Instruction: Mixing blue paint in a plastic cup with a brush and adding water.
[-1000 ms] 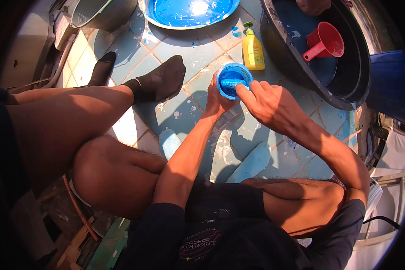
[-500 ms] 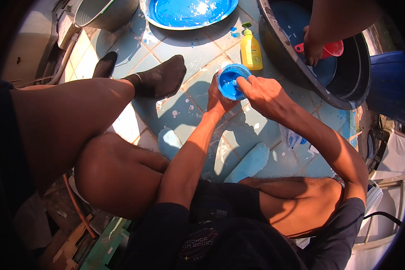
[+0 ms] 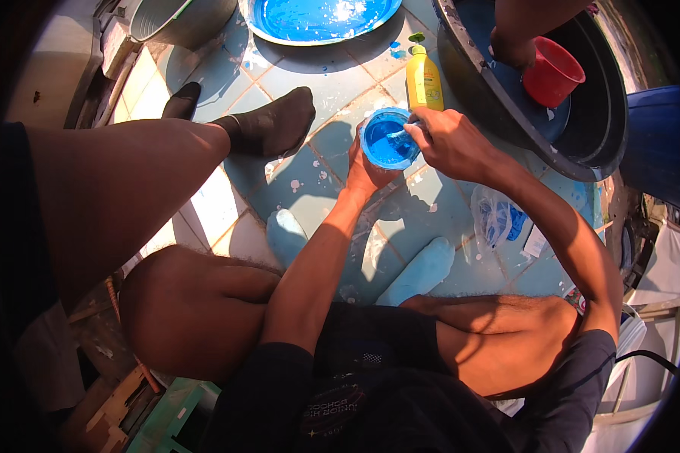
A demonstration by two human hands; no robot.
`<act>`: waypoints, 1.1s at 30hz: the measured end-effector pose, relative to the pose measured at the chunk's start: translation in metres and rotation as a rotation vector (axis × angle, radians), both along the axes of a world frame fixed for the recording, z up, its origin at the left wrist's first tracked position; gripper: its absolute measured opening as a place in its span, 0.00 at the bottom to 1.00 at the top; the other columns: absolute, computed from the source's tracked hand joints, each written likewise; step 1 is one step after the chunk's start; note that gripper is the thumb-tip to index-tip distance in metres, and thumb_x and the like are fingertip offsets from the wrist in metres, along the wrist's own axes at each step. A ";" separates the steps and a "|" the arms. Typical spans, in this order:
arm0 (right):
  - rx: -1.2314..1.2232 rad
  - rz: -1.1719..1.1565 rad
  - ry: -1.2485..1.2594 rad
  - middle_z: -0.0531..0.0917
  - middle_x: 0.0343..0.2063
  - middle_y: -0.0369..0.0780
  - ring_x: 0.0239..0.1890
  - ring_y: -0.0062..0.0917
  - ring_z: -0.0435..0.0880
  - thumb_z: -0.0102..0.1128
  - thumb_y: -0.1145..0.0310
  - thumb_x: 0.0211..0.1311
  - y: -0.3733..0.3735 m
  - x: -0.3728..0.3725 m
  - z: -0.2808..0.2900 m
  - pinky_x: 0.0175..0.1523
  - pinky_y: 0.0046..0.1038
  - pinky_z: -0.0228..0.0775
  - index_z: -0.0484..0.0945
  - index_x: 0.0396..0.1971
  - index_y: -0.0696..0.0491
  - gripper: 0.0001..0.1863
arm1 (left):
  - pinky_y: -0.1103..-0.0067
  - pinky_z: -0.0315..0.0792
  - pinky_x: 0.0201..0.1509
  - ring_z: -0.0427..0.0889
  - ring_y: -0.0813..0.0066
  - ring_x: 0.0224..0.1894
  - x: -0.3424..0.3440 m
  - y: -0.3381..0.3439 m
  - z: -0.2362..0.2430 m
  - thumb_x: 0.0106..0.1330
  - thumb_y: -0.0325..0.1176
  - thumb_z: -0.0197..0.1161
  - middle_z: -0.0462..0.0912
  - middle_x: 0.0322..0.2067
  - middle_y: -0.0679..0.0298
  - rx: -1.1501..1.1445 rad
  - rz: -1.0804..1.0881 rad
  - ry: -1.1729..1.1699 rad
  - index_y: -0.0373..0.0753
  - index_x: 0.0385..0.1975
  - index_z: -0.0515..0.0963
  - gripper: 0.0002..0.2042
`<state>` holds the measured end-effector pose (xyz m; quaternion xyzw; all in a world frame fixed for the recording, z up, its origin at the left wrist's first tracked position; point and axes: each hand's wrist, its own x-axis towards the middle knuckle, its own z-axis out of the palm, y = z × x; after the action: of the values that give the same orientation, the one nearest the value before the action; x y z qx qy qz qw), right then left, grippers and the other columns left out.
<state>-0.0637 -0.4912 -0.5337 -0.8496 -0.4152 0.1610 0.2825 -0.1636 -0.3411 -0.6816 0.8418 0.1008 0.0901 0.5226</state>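
Observation:
My left hand (image 3: 365,172) is wrapped round a small round tub (image 3: 390,112) from its left and near side. Blue paint (image 3: 380,145) lies inside the tub, with smears on its rim and wall. Over the tub's right edge, the closed fingers of my right hand (image 3: 452,141) grip a paint-coated stirrer (image 3: 399,134). The stirrer slants down into the tub. Its lower end is in the paint, so I cannot tell its full shape. Just beyond my right hand stands a yellow pump bottle (image 3: 425,83) with a green top.
A blue-coated basin (image 3: 310,38) and a grey tub (image 3: 159,26) stand at the back. Another person's hand (image 3: 515,51) touches a red dipper (image 3: 553,75) in the large black basin (image 3: 525,143). A plastic bag (image 3: 495,219) lies right; the co-worker's socked foot (image 3: 276,124) is left.
My right hand has shifted slightly up and right, showing more of the stirrer. The other person's red dipper has turned upright. The view has shifted a little.

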 end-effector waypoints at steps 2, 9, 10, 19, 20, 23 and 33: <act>0.007 -0.009 0.017 0.83 0.27 0.56 0.32 0.52 0.84 0.55 0.65 0.70 0.005 0.001 0.011 0.40 0.46 0.76 0.77 0.37 0.62 0.13 | 0.67 0.75 0.60 0.82 0.55 0.53 -0.004 0.005 0.001 0.46 0.37 0.80 0.80 0.51 0.55 0.038 -0.019 -0.039 0.41 0.56 0.71 0.35; -0.152 0.002 0.023 0.82 0.22 0.55 0.29 0.51 0.84 0.56 0.62 0.70 0.003 0.001 0.035 0.38 0.45 0.76 0.77 0.32 0.62 0.16 | 0.69 0.76 0.58 0.82 0.55 0.52 -0.005 0.010 0.003 0.45 0.35 0.80 0.81 0.50 0.55 -0.008 -0.052 -0.138 0.40 0.56 0.71 0.35; -0.158 -0.002 0.021 0.82 0.22 0.55 0.29 0.51 0.84 0.56 0.62 0.70 0.000 -0.001 0.032 0.38 0.45 0.76 0.77 0.32 0.62 0.16 | 0.69 0.76 0.58 0.82 0.55 0.52 -0.005 0.008 0.005 0.45 0.35 0.80 0.81 0.50 0.55 -0.014 -0.056 -0.140 0.40 0.56 0.71 0.35; -0.195 0.098 -0.240 0.85 0.28 0.51 0.32 0.46 0.85 0.58 0.62 0.70 -0.016 -0.016 0.049 0.40 0.44 0.76 0.79 0.36 0.57 0.12 | 0.70 0.78 0.55 0.85 0.60 0.49 -0.004 -0.009 0.031 0.42 0.41 0.82 0.83 0.48 0.55 -0.010 -0.075 -0.274 0.37 0.55 0.73 0.38; -0.172 0.124 -0.287 0.86 0.29 0.50 0.33 0.45 0.86 0.60 0.62 0.69 -0.018 -0.017 0.055 0.40 0.42 0.77 0.80 0.38 0.56 0.12 | 0.70 0.78 0.54 0.85 0.60 0.49 -0.003 -0.014 0.037 0.42 0.41 0.83 0.83 0.48 0.54 0.053 -0.081 -0.313 0.36 0.55 0.73 0.38; -0.143 0.143 -0.395 0.87 0.32 0.49 0.34 0.42 0.88 0.62 0.63 0.67 -0.028 -0.023 0.067 0.42 0.39 0.79 0.83 0.42 0.55 0.12 | 0.69 0.79 0.52 0.85 0.58 0.47 -0.002 -0.023 0.053 0.42 0.41 0.83 0.83 0.46 0.55 0.026 -0.072 -0.394 0.37 0.53 0.75 0.36; -0.174 -0.063 -0.426 0.85 0.30 0.51 0.36 0.47 0.86 0.67 0.59 0.60 -0.079 -0.066 0.176 0.41 0.42 0.77 0.80 0.38 0.56 0.16 | 0.73 0.82 0.51 0.87 0.67 0.46 0.018 -0.054 0.138 0.42 0.44 0.84 0.86 0.44 0.59 -0.057 -0.265 -0.619 0.38 0.52 0.76 0.37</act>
<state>-0.1296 -0.5701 -0.3577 -0.8980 -0.4235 0.0042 0.1191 -0.1457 -0.3948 -0.5435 0.7654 -0.1705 0.2697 0.5590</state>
